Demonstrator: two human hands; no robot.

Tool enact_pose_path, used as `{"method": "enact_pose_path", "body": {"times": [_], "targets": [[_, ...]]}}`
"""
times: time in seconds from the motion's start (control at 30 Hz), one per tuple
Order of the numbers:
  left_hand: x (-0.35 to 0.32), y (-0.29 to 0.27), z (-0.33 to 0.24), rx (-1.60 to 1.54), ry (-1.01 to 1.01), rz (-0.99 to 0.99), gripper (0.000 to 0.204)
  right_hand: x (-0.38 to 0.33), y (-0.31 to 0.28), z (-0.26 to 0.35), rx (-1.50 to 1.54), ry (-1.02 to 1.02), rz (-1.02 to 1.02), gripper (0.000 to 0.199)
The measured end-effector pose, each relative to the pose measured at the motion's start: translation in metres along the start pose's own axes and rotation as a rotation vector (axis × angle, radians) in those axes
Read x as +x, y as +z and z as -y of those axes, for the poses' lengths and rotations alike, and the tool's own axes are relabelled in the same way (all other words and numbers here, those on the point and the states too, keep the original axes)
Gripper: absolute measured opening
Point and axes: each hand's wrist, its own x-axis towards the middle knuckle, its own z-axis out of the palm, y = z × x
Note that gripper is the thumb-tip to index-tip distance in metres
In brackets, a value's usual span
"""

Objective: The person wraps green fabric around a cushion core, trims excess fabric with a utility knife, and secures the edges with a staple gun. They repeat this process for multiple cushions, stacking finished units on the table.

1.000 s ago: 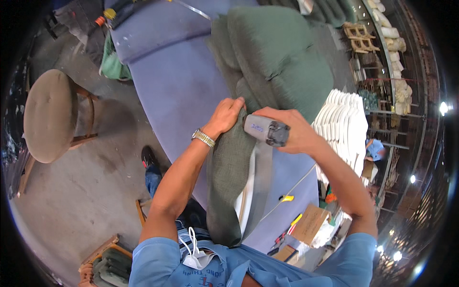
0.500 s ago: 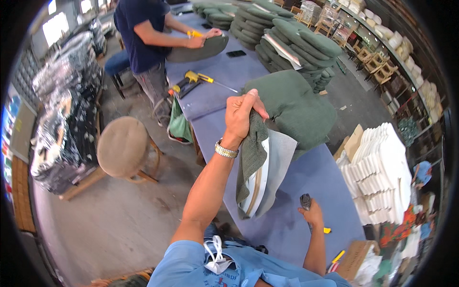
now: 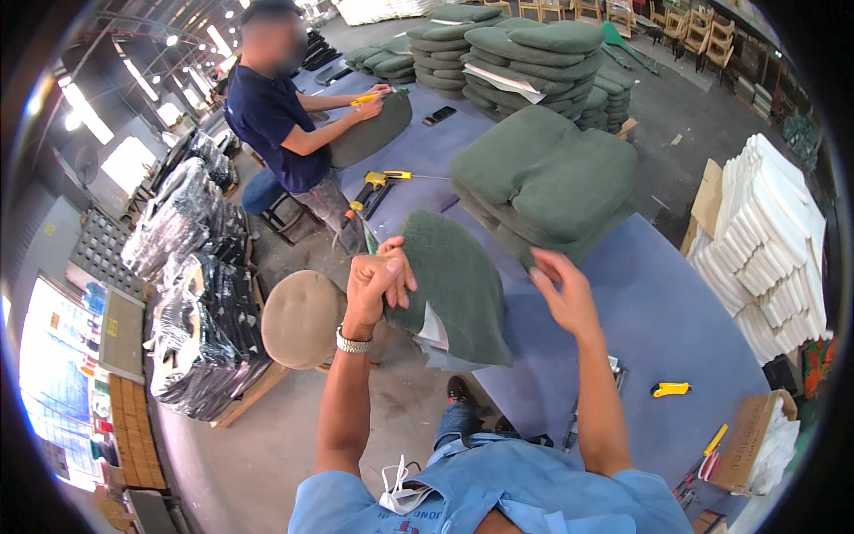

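At the table's (image 3: 539, 383) near left edge, a dark green fabric seat cushion (image 3: 458, 280) is tilted up, its green face turned toward me. A strip of white backing shows along its lower left side. My left hand (image 3: 378, 287), with a watch at the wrist, is closed at the cushion's left edge. My right hand (image 3: 567, 289) is empty, fingers apart, between this cushion and a stack of green cushions (image 3: 556, 169). A metal tool (image 3: 614, 367) lies by my right forearm, which partly hides it.
A yellow-handled tool (image 3: 377, 181) and a phone (image 3: 439, 116) lie farther up the table. Across it, a co-worker (image 3: 283, 129) handles another cushion. A yellow cutter (image 3: 671, 389) and cardboard box (image 3: 754, 440) are at right. A round stool (image 3: 302, 320) stands left; white sheets (image 3: 763, 231) are stacked right.
The cushion has swung from edge-on to showing its green face. My right hand has let go of the dark-handled tool and risen toward the cushions. My view has tilted up.
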Motion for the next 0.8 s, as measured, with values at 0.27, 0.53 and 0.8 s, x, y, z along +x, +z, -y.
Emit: {"method": "enact_pose_path", "body": {"times": [0.27, 0.53, 0.8], "targets": [[-0.024, 0.034, -0.043, 0.084, -0.032, -0.04, 0.06, 0.112, 0.133, 0.054, -0.056, -0.024, 0.273, 0.042], [-0.035, 0.042, -0.066, 0.889, -0.129, -0.197, 0.053, 0.069, 0.143, 0.055, -0.033, -0.223, -0.007, 0.036], [-0.037, 0.037, -0.059, 0.934, -0.276, 0.032, 0.072, 0.01, 0.088, -0.093, -0.006, 0.081, -0.21, 0.04]]}}
